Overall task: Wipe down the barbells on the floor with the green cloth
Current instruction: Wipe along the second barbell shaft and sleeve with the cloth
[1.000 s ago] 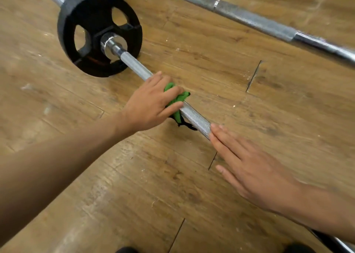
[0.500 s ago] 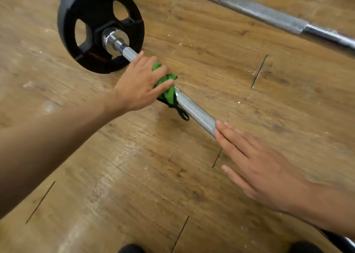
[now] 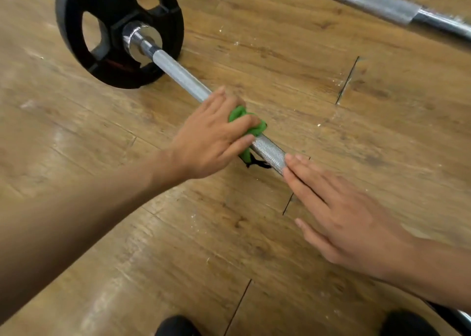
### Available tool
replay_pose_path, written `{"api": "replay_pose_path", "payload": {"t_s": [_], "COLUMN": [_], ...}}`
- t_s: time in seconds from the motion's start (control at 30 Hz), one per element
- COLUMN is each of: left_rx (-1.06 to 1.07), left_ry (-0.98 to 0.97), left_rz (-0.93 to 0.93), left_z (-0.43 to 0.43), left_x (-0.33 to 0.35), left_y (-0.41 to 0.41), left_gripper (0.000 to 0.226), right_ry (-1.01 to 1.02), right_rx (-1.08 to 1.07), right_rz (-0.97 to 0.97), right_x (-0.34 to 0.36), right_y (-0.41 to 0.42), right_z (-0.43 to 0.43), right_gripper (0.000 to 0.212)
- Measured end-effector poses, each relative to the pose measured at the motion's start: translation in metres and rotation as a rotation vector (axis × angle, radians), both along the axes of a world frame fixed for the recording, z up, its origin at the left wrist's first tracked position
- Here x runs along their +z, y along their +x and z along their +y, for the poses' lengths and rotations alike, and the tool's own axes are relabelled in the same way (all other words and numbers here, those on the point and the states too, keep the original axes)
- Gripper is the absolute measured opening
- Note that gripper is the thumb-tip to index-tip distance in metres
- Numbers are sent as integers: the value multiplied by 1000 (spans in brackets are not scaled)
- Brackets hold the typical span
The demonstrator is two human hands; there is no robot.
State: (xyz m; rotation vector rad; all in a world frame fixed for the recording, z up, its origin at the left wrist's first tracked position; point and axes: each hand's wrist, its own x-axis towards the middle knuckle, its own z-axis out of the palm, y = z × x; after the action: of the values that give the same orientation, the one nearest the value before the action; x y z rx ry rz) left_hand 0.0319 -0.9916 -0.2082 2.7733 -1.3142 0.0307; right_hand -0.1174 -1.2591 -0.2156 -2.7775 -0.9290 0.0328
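A steel barbell (image 3: 181, 76) lies diagonally on the wooden floor with a black weight plate (image 3: 112, 29) on its far left end. My left hand (image 3: 211, 136) grips the green cloth (image 3: 251, 129), bunched around the bar's knurled shaft near its middle. My right hand (image 3: 341, 215) lies flat with straight fingers on the bar just to the right of the cloth, hiding the shaft beneath it. A second barbell (image 3: 369, 0) lies across the top right.
Wooden plank floor (image 3: 153, 233) all around, with small white specks. Two dark shoe tips (image 3: 175, 326) show at the bottom edge. Another dark plate edge (image 3: 458, 320) sits at the bottom right corner.
My left hand slid the cloth up the bar toward the plate, then back down toward my right hand. The right hand stayed flat on the bar.
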Motion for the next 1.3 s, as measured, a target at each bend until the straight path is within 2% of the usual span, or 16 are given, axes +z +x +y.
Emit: {"api": "replay_pose_path", "payload": {"t_s": [0.1, 0.2, 0.27, 0.33, 0.4, 0.5, 0.63, 0.77, 0.87, 1.0, 1.1, 1.2, 1.3], "left_rx": [214, 454, 545, 470, 297, 152, 20, 279, 451, 603, 389, 253, 113], "left_ry": [27, 80, 10, -93, -160, -222, -77, -81, 9, -54, -65, -209, -183], "left_rz": [-44, 18, 52, 76, 79, 82, 2, -35, -29, 10, -10, 97, 70], "left_z": [37, 51, 41, 18, -10, -35, -13, 25, 60, 43, 11, -25, -28], "left_x": [2, 11, 15, 13, 7, -3, -6, -1, 9, 10, 3, -5, -7], "left_y": [47, 85, 84, 55, 8, -35, -5, 57, 103, 97, 48, -12, -20], "left_gripper": [45, 57, 55, 47, 41, 42, 45, 42, 51, 50, 47, 49, 49], "right_ry": [28, 23, 25, 37, 36, 16, 9, 31, 34, 22, 32, 30, 37], "right_rx": [-9, -20, -29, -31, -23, -25, -20, -23, -31, -39, -25, -21, -19], "right_rz": [10, -2, -16, -12, -8, -11, 1, -9, -9, -5, -18, -13, 2], "right_x": [-1, 1, 2, 2, 2, 3, 2, 3, 3, 3, 3, 3, 3], "right_y": [-1, 0, 1, 2, 3, 3, 3, 2, 3, 3, 4, 4, 4], "right_z": [-1, 0, 0, 0, -2, -2, -1, 0, 0, -1, -1, -1, 0], "right_gripper": [71, 71, 70, 70, 70, 72, 73, 71, 69, 70, 69, 69, 70]}}
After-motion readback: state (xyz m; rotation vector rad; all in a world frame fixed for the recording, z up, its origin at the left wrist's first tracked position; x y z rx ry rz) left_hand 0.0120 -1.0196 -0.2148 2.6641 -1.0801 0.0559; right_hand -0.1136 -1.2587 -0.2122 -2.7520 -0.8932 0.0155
